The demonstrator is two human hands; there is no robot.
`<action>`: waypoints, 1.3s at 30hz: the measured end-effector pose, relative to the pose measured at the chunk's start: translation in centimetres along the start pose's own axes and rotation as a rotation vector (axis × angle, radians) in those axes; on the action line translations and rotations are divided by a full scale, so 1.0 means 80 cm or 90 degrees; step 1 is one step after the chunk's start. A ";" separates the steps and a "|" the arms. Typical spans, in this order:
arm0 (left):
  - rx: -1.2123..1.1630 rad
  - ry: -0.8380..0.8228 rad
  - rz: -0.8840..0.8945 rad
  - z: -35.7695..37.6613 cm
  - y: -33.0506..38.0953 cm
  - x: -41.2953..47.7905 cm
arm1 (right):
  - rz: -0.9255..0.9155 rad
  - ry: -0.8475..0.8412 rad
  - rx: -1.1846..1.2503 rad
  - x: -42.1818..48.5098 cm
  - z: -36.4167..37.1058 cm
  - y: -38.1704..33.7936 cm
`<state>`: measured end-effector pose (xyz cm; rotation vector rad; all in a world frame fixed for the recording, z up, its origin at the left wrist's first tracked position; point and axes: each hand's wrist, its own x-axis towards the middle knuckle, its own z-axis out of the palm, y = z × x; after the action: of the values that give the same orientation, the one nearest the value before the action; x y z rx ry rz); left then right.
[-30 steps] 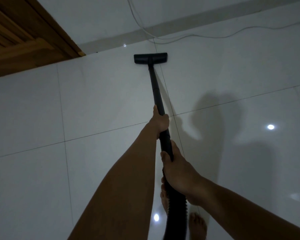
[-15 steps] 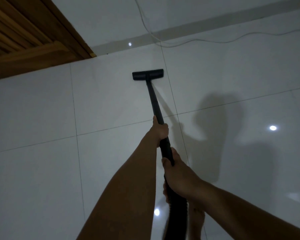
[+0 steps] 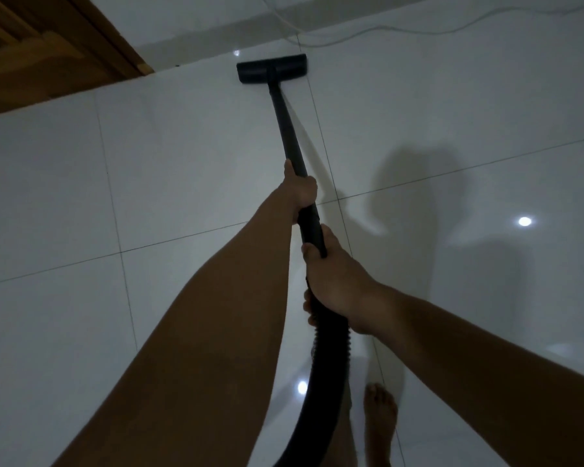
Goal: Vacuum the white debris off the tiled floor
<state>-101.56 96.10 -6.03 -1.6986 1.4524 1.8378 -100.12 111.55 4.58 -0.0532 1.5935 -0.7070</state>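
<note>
A: Status on the vacuum?

B: Left hand is clenched round the wand at mid-length, arm stretched out. Right hand is wrapped round the wand's lower end, where the ribbed hose joins. Head sits on the floor at the far end of the reach, just short of the wall base, right of the door.

A: Debris?

B: Can't pick any out. White on glossy white tile, dim light, glare spots. Could be under the head or nowhere near it.

A: How to run the stroke?

B: My take: hold the head flat, both edges down, or suction leaks. Pull back slow and straight, parallel to the grout line beside the wand, then shift sideways with overlap. Left hand steers, right hand sets the angle. Drop the right hand too low and the head's front lip will likely lift.

A: Risks?

B: White cord lies along the wall, behind and right of the head. Push further and the head may snag it. Hose also trails down past a bare foot, so mind stepping on it during the pull-back.

A: Wall edge?

B: Worth one sideways pass along it, since bits tend to collect there. That's judgement, not something I can see.
</note>
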 end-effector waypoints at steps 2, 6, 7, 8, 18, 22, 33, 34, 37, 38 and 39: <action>-0.001 0.001 0.005 0.009 -0.001 0.007 | -0.007 -0.002 0.009 0.008 -0.006 0.007; -0.002 0.000 0.007 0.025 -0.010 0.006 | -0.007 -0.001 0.015 0.008 -0.015 0.024; -0.002 -0.001 0.008 0.028 -0.012 0.004 | -0.008 0.002 0.011 0.006 -0.016 0.028; 0.001 0.001 0.012 0.031 -0.016 0.002 | -0.011 0.005 0.008 0.002 -0.016 0.032; 0.024 -0.004 0.012 0.068 -0.058 -0.052 | -0.031 0.028 -0.037 -0.061 -0.023 0.076; 0.021 -0.013 -0.001 0.090 -0.081 -0.082 | -0.029 0.027 -0.048 -0.093 -0.029 0.103; 0.043 -0.025 -0.008 0.147 -0.156 -0.186 | 0.011 0.016 0.008 -0.194 -0.031 0.192; 0.045 -0.027 -0.012 0.150 -0.163 -0.197 | 0.015 0.013 0.011 -0.204 -0.028 0.199; 0.053 -0.033 -0.025 0.157 -0.182 -0.230 | 0.023 0.004 0.017 -0.232 -0.022 0.220; 0.055 -0.035 -0.026 0.159 -0.188 -0.240 | 0.027 0.004 0.023 -0.241 -0.021 0.225; 0.057 -0.037 -0.028 0.161 -0.193 -0.250 | 0.033 0.004 0.036 -0.250 -0.019 0.231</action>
<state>-92.23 121.82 1.38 -1.6099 1.4396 1.7573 -91.35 135.68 13.69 0.0328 1.5750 -0.7119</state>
